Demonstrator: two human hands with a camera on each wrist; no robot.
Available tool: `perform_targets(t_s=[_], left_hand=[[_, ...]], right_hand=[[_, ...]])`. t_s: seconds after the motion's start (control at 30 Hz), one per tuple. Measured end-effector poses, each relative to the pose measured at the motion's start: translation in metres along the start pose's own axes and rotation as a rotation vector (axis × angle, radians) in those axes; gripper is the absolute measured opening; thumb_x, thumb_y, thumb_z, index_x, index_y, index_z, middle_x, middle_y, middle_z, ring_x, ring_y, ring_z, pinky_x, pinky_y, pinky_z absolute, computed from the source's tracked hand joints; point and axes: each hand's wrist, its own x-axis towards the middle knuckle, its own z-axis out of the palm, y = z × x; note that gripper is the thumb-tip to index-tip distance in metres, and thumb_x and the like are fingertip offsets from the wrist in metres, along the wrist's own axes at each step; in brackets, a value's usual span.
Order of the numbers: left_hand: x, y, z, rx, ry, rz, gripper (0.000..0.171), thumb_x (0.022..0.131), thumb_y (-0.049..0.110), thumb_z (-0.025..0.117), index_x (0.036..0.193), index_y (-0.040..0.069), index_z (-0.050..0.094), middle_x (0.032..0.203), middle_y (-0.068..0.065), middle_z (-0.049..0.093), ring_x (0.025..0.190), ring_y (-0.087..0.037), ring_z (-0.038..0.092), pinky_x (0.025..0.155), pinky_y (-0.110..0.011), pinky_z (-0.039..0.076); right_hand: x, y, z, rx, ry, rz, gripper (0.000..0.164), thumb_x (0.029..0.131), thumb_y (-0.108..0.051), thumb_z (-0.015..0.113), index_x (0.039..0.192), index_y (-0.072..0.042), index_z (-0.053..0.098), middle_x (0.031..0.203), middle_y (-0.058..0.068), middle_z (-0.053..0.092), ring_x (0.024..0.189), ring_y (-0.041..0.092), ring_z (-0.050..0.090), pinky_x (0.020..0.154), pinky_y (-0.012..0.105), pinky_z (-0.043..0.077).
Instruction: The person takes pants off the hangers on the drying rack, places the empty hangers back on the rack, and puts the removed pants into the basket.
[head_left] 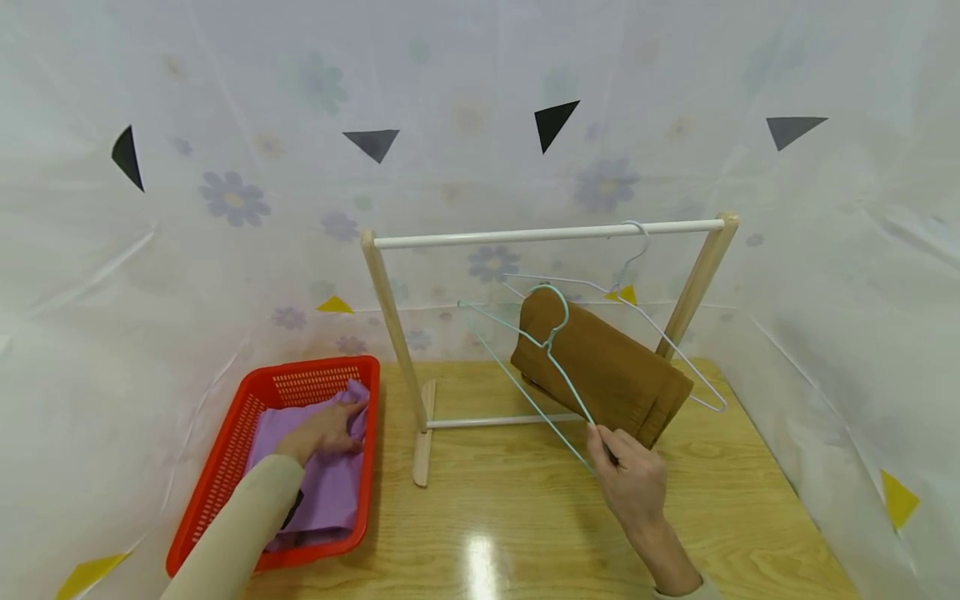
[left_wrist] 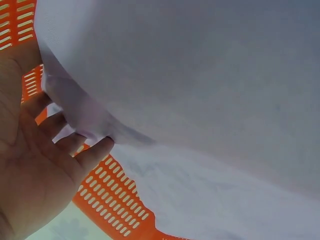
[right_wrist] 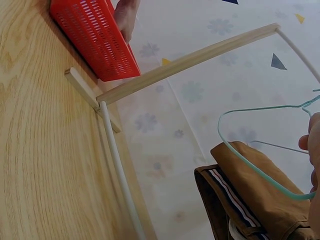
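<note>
Down in the red basket (head_left: 369,450), here's the purple cloth (head_left: 322,492), spread across the bottom in loose folds, one corner bunched up against the far right wall. And there's the left hand (head_left: 326,432) right on it, fingers bent in close at the edge, thumb on the other side, a fold caught between; the left wrist view shows the fingertips against that edge, with the cloth filling most of the picture.

Over to the right hand (head_left: 632,479), firmly round the green hanger (head_left: 548,343) at its lower right end, thumb along the wire. The hanger is tilted, hook up, well apart from the basket and in front of the brown garment (head_left: 600,362). That garment hangs folded and slanting on the pale hanger (head_left: 622,275), whose hook sits over the white rail (head_left: 487,237) toward its right end. The right wrist view gives us a striped band at the garment's edge.

The rail tops a rack with wooden posts (head_left: 395,329), standing on the tabletop (head_left: 525,517) just right of the basket. Pale sleeves (head_left: 243,517) on both arms. Behind it all, a flowered sheet (head_left: 480,83) dotted with black, grey and yellow triangles (head_left: 555,125).
</note>
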Motion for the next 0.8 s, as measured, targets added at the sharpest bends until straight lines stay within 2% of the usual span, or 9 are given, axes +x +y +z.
perform_targets(t_s=[0.23, 0.37, 0.5, 0.8], left_hand=[[-0.003, 0.001, 0.0, 0.042, 0.083, 0.029, 0.076, 0.089, 0.028, 0.069, 0.155, -0.001, 0.047, 0.154, -0.033, 0.051, 0.145, -0.052, 0.048, 0.119, -0.065, 0.04], [-0.004, 0.004, -0.002, 0.044, 0.16, 0.069, 0.07, 0.088, 0.027, 0.071, 0.148, -0.005, 0.054, 0.148, -0.031, 0.057, 0.139, -0.051, 0.053, 0.116, -0.063, 0.044], [-0.007, 0.007, -0.01, 0.035, 0.244, 0.09, 0.065, 0.088, 0.027, 0.073, 0.144, -0.003, 0.058, 0.142, -0.029, 0.063, 0.133, -0.05, 0.059, 0.112, -0.063, 0.047], [-0.018, 0.02, -0.031, 0.049, 0.404, 0.111, 0.065, 0.097, 0.043, 0.069, 0.144, -0.001, 0.058, 0.146, -0.026, 0.062, 0.137, -0.05, 0.056, 0.114, -0.066, 0.045]], right_hand=[[0.001, -0.001, 0.0, -0.022, 0.008, -0.003, 0.049, 0.108, -0.026, 0.06, 0.074, 0.004, 0.078, 0.051, -0.003, 0.049, 0.044, -0.004, 0.03, 0.038, 0.008, 0.024], [0.002, -0.002, -0.001, -0.027, 0.007, 0.001, 0.049, 0.108, -0.027, 0.06, 0.074, 0.003, 0.079, 0.051, -0.005, 0.048, 0.044, -0.005, 0.03, 0.038, 0.008, 0.024], [0.003, -0.003, -0.001, -0.032, 0.007, 0.008, 0.05, 0.108, -0.028, 0.059, 0.074, 0.002, 0.079, 0.051, -0.004, 0.049, 0.045, -0.005, 0.031, 0.038, 0.008, 0.024], [0.007, -0.006, -0.004, -0.044, 0.013, -0.002, 0.049, 0.108, -0.026, 0.06, 0.074, 0.004, 0.079, 0.052, 0.0, 0.056, 0.042, 0.0, 0.036, 0.038, 0.01, 0.03]])
